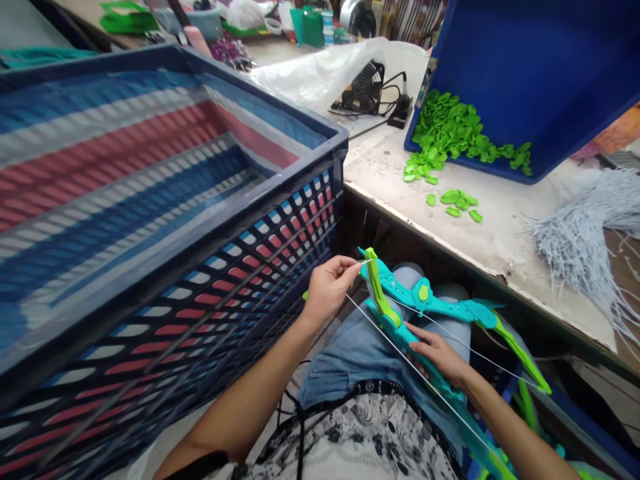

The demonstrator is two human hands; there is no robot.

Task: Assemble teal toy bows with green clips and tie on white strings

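Take hold of the stiff middle, not the tip

Find the toy bow [403, 337] held aslant over the lap [330, 357], just in front of the bench [380, 160]. Expect light, stiff plastic, smooth enough to slip a little. Note the right hand [440, 353] gripping its turquoise body and the left hand [327, 287] pinching the thin, soft-looking white string [381, 331] beside the tip of the green limb [377, 293]. Support by the body, probably the sturdiest part; avoid bending the limb sharply at its joint.

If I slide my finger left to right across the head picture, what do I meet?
Big dark-blue slotted plastic crate → person's bare left hand → person's bare right hand → bundle of frayed, pale grey-blue strands.
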